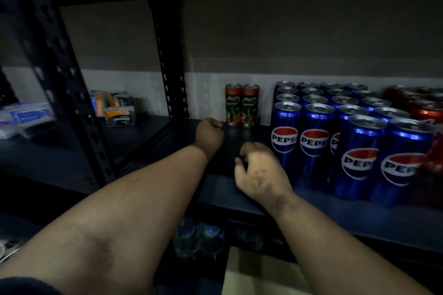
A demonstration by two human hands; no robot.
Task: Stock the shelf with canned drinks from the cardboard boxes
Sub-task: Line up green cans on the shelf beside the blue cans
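Dim shelf (230, 189): my left hand (209, 135) and right hand (260, 170) are curled, holding nothing. I judge a careless swing could topple the Milo cans (242, 106) or Pepsi cans (314, 127).

Two green Milo cans (242, 106) stand upright, side by side, at the back of the dark shelf (239, 189). Blue Pepsi cans (335, 132) stand in rows to their right, red cans (424, 108) beyond.

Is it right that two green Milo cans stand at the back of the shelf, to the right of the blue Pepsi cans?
Not quite. In the head view the two Milo cans stand at the back of the shelf to the left of the Pepsi cans, not the right.
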